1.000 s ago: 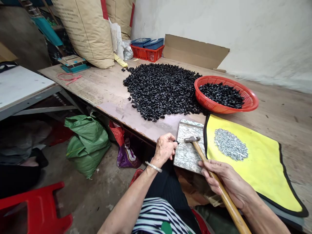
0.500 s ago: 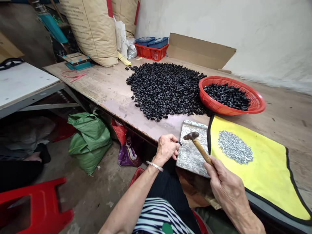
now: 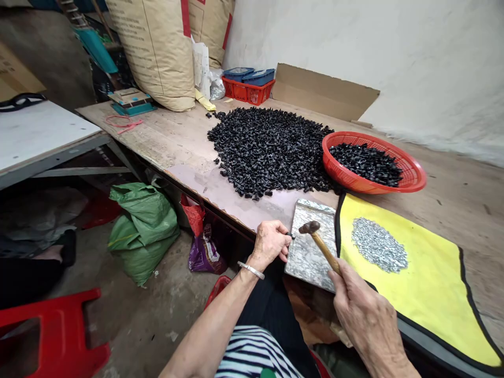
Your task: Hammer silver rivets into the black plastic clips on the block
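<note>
Okay, left hand pinched shut on small black piece at edge of scratched silver metal plate; right hand closed around wooden-handled hammer, dark head just above plate. Beside plate, yellow black-edged cloth under grey metal bits; black heap of small pieces beyond.

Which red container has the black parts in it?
The round red mesh basket, heaped with black pieces; the rectangular red crate at the back carries blue trays instead.
</note>
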